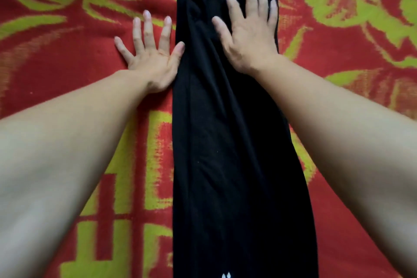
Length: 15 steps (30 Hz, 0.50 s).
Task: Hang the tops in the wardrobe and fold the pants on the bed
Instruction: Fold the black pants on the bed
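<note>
A pair of black pants (228, 153) lies lengthwise down the middle of the view, legs laid together in one long strip, with a small white logo at the near end. My right hand (248, 29) presses flat on the pants, fingers spread and straight. My left hand (151, 52) lies flat on the bed cover just left of the pants, fingers spread, its thumb touching the fabric's left edge. Some creases run through the cloth between my hands.
The bed is covered by a red blanket (67, 79) with yellow-green patterns, filling the view on both sides of the pants. No wardrobe or tops are in view.
</note>
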Each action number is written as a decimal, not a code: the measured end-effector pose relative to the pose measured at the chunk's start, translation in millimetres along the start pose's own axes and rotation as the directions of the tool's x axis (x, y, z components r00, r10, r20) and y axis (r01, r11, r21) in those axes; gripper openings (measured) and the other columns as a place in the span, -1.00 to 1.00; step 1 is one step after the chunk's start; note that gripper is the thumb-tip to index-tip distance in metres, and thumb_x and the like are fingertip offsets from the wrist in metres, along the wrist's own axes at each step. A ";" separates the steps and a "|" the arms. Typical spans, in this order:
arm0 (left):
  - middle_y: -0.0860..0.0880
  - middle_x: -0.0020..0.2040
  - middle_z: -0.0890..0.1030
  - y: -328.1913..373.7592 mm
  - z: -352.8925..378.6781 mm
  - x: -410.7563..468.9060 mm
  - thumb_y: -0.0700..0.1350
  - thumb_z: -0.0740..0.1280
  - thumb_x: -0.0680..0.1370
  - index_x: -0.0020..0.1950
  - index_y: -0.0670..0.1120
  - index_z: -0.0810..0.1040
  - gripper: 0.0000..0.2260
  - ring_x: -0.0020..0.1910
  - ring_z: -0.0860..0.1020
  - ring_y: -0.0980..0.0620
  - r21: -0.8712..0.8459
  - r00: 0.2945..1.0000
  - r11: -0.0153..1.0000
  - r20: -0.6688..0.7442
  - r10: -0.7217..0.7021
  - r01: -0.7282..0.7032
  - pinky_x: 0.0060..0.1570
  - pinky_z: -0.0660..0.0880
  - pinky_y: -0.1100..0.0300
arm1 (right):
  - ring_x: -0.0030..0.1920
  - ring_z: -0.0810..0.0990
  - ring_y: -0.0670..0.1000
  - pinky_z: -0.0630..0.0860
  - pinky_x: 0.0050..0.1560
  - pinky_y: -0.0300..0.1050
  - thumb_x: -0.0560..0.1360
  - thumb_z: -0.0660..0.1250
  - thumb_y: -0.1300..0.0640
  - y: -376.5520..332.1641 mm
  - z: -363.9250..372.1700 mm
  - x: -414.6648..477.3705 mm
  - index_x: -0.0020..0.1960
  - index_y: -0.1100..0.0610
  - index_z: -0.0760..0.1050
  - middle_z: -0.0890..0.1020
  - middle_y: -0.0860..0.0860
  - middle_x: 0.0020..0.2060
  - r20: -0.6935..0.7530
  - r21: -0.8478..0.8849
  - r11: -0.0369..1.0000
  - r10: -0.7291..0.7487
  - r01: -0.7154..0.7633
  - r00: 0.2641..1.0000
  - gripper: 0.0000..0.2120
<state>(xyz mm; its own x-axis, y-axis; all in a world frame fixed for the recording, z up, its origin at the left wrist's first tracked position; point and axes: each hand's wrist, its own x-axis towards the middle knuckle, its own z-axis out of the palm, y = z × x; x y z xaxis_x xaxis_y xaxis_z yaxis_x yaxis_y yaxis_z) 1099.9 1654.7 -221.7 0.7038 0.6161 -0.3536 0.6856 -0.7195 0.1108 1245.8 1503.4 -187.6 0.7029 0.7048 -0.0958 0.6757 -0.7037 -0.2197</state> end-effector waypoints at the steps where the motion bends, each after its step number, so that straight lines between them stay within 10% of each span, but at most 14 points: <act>1: -0.05 0.59 -0.36 0.2 -1.7 -0.8 0.33 -0.25 0.60 0.57 0.20 -0.29 -0.42 0.56 -0.35 -0.09 -0.002 1.000 1.000 0.004 -0.009 0.009 0.38 -0.33 -0.38 | 0.61 -0.15 0.19 -0.18 0.56 0.19 0.67 -0.06 -0.22 0.9 -2.5 -18.9 0.63 0.01 0.04 -0.09 0.16 0.62 -0.071 0.079 0.995 0.063 -0.057 0.996 -0.40; 9: -0.03 0.63 0.03 33.3 0.7 -102.1 0.32 -0.07 0.60 0.61 0.05 0.09 -0.37 0.60 -0.10 0.03 -0.683 0.981 0.728 -0.096 -0.170 0.059 0.52 -0.30 -0.08 | 0.53 0.17 0.26 0.12 0.52 0.18 0.65 0.11 -0.13 38.6 8.2 -215.7 0.59 0.11 0.17 0.17 0.23 0.56 -0.172 0.268 0.912 0.363 -0.311 0.916 -0.42; 15: -0.08 0.63 -0.01 35.7 60.7 -196.2 -0.23 0.10 0.63 0.61 -0.11 0.03 -0.45 0.61 -0.13 -0.07 -0.511 0.978 0.859 -0.197 -0.074 -0.038 0.52 -0.28 -0.12 | 0.59 0.09 0.21 0.04 0.56 0.18 0.68 0.08 -0.09 59.5 32.6 -310.4 0.61 0.14 0.14 0.09 0.23 0.59 -0.074 0.045 0.960 0.281 -0.278 0.957 -0.43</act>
<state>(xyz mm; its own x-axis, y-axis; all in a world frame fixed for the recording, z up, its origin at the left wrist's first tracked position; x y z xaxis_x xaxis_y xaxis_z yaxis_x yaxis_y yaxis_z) 975.0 1488.7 -204.8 0.6740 0.7186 -0.1712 0.6573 -0.4777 0.5829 1060.5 1245.7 -202.6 0.8787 0.4704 -0.0812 0.4430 -0.8670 -0.2282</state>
